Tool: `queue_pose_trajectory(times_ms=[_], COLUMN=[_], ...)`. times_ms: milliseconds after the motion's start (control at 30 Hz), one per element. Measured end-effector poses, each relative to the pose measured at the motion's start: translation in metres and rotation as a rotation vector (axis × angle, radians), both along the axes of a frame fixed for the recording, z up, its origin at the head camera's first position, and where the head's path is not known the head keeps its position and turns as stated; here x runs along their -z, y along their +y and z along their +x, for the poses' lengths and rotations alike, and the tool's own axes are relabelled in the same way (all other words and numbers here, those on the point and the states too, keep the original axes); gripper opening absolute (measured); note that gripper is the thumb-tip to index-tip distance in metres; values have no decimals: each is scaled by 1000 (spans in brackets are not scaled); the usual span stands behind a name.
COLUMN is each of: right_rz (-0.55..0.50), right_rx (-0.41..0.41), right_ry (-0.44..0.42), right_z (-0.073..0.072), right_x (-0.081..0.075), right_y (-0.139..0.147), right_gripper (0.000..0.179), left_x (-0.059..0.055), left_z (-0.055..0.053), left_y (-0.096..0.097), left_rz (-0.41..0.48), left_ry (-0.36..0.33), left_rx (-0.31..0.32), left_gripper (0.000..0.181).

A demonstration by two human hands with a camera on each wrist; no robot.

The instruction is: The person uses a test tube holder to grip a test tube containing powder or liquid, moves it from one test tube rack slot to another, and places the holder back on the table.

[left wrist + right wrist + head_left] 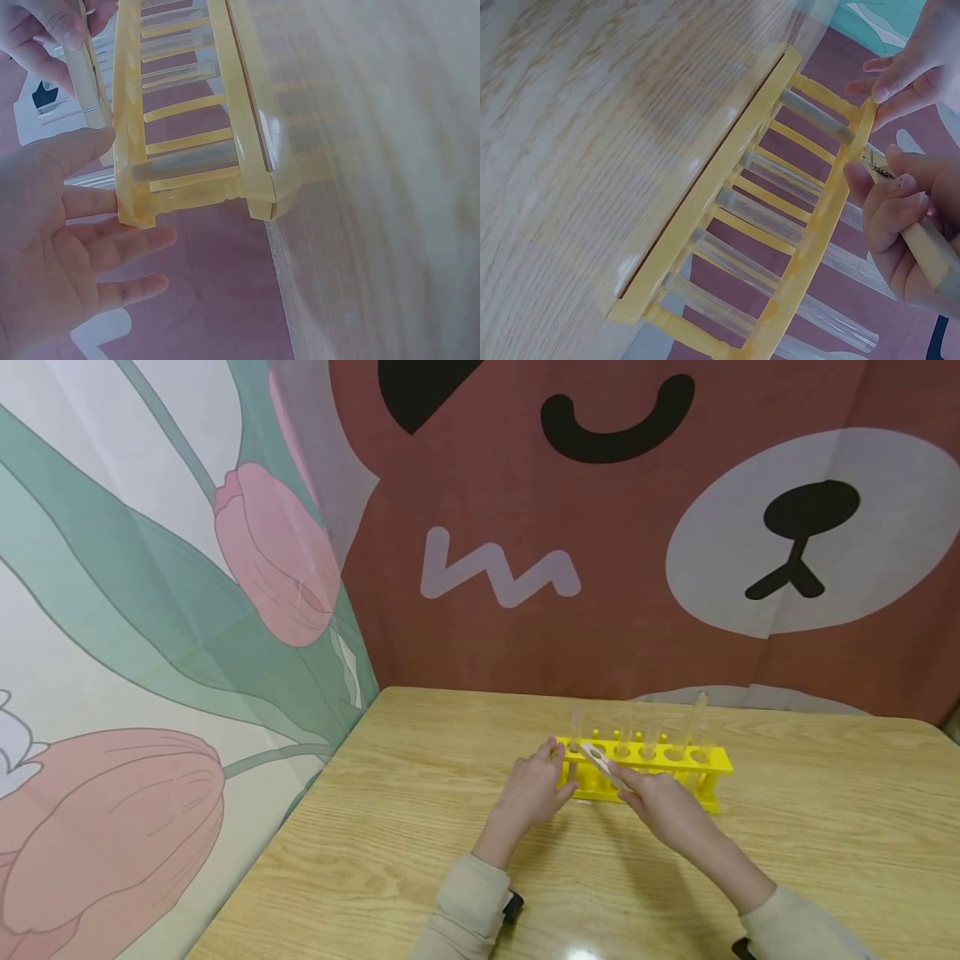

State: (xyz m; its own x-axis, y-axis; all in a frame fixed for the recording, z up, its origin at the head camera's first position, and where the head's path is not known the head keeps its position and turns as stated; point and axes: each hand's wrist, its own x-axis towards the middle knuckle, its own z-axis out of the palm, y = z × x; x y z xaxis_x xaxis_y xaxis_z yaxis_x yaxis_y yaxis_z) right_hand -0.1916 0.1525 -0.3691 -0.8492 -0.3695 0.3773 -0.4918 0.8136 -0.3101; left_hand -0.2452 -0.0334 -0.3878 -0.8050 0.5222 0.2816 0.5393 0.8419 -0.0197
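Working at a wood-grain bench [405, 777] with two bare hands over one yellow rack [662, 759]. Stretching the left hand [531, 789] out with straight, spread fingers, touching the rack's left end. Pinching one pale wooden clamp [604, 765] between the thumb and curled fingers of the right hand [667, 806], slanting it across the front edge of the rack near that same end. Showing one small metal spring [883, 173] on the clamp in the right wrist view. Pointing the clamp's tip just beside the leftmost tube [575, 725], leaving any contact between the two hard to tell. Standing upright on the bench, with six holes in a single row along the rack's top. Carrying five tubes in all: one greyish in its lower part in the first hole, plus four clear tubes [757, 216] in the third through sixth. Tilting one of those four to the right, reaching higher than the rest. Wearing two pale sleeves [472, 893]. Backing the bench with one large brown bear print [615, 643] and, at left, two pink tulips [281, 560].
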Motion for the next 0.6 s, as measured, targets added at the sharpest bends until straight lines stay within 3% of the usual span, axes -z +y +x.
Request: queue_pose_trajectory(times_ms=[600], right_rz=[13], right_rx=[13], right_ry=[5], right_z=[-1], right_x=[0], right_y=[0], right_gripper=[41], left_x=[1], left_z=[-1], left_y=[0], left_rz=[14], left_ry=[-16], left_rx=[-5], left_gripper=[58])
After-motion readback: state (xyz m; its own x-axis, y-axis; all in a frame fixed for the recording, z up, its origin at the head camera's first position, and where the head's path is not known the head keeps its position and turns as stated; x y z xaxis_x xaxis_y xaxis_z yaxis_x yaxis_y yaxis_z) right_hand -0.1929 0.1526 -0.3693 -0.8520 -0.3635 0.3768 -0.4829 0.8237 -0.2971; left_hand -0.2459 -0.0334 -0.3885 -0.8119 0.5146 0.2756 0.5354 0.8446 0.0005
